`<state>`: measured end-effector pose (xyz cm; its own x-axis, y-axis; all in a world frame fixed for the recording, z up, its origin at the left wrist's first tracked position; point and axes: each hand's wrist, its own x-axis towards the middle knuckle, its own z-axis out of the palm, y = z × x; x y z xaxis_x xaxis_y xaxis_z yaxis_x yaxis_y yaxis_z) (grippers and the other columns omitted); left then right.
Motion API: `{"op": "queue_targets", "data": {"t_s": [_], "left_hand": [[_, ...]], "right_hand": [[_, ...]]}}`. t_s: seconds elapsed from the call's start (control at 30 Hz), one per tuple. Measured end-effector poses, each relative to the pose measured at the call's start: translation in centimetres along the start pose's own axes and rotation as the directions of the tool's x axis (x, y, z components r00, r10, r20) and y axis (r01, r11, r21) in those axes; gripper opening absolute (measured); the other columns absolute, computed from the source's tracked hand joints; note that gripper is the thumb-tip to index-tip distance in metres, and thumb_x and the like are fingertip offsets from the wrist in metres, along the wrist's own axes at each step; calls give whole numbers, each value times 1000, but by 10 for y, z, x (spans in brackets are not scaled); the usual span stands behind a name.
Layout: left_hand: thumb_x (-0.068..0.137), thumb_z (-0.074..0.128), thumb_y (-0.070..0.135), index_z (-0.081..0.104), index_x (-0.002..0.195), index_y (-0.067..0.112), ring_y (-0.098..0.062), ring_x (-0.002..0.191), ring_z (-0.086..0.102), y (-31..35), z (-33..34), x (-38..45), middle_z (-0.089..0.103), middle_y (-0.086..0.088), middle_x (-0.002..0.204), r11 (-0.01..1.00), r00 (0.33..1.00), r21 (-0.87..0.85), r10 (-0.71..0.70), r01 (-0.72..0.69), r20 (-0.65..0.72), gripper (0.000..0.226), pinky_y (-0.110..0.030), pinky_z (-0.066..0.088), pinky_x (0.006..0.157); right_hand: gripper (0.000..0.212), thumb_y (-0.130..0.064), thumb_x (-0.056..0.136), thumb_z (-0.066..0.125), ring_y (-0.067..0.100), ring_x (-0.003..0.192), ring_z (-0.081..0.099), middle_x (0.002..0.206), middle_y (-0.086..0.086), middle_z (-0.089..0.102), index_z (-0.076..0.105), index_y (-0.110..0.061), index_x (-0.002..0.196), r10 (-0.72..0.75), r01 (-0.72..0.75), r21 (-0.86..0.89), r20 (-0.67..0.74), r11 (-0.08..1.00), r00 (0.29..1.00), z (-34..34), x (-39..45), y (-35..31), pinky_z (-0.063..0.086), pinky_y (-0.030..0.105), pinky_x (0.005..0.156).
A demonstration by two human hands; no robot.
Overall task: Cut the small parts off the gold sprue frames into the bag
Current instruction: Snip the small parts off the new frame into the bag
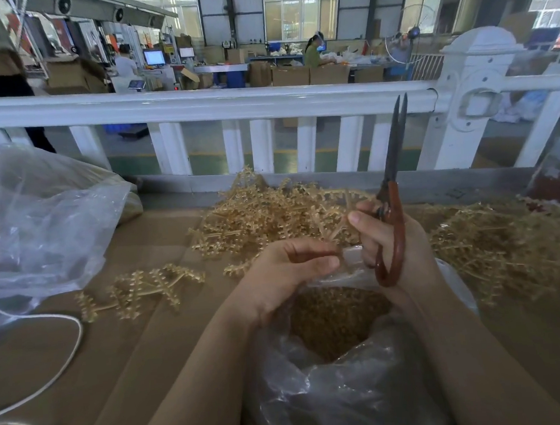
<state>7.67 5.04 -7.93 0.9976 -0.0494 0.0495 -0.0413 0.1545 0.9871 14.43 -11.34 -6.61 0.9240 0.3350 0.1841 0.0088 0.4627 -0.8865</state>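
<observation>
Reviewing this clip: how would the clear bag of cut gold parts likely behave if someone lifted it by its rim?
The clear bag looks thin and crinkled, so it would probably sag and fold rather than hold shape. It holds a deep heap of cut gold parts, so it is likely bottom-heavy, and the loose parts may shift or spill if it tilts.

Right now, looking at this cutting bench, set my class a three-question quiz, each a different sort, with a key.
1. True or false: the scissors point down into the bag.
2. Which hand holds the scissors? A) left hand B) right hand
3. Fill in: the lone sprue frame lies on the cardboard to the ___ of the bag.

Key: 1 false, the tips point up; 2 B; 3 left.
</observation>
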Motion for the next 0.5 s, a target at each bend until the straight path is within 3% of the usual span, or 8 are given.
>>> {"op": "queue_targets", "data": {"t_s": [0.07,0.17,0.3,0.43,0.5], "left_hand": [[69,80,13,79,85,17,-17,88,67,0,3,0,74,-6,91,999,999,6,33,-33,-28,16,-28,50,84],[70,79,12,76,78,17,-21,83,64,0,4,-1,72,-7,83,993,998,-106,48,-53,-45,11,-29,48,78],[81,69,9,67,78,13,-15,73,67,3,1,-1,73,-10,83,975,979,-148,142,-164,-147,5,-25,53,73],[77,69,14,65,76,15,-18,71,69,5,-2,-1,74,-12,83,942,937,-206,201,-266,-287,4,-27,58,74],[73,71,17,65,80,12,-17,71,70,5,-4,0,74,-11,83,931,921,-220,208,-290,-330,10,-26,59,74]], "right_hand": [[25,-13,75,75,5,35,33,51,-7,56,63,-9,97,-2,2,-29,-24,1000,1000,-1,1,2,26,17,36],[31,-20,71,80,7,39,43,55,-6,60,67,-8,97,-32,25,-107,-62,994,998,1,0,2,37,15,40],[43,-45,62,78,2,67,69,73,-9,73,72,-14,91,-127,64,-395,-137,917,982,4,0,-2,49,14,64],[53,-64,56,72,-5,73,67,74,-19,72,70,-21,86,-168,75,-562,-115,823,979,1,0,-3,46,19,69],[64,-76,53,73,1,76,68,77,-16,71,68,-22,87,-170,90,-631,-68,770,983,-2,1,-2,48,25,73]]}}
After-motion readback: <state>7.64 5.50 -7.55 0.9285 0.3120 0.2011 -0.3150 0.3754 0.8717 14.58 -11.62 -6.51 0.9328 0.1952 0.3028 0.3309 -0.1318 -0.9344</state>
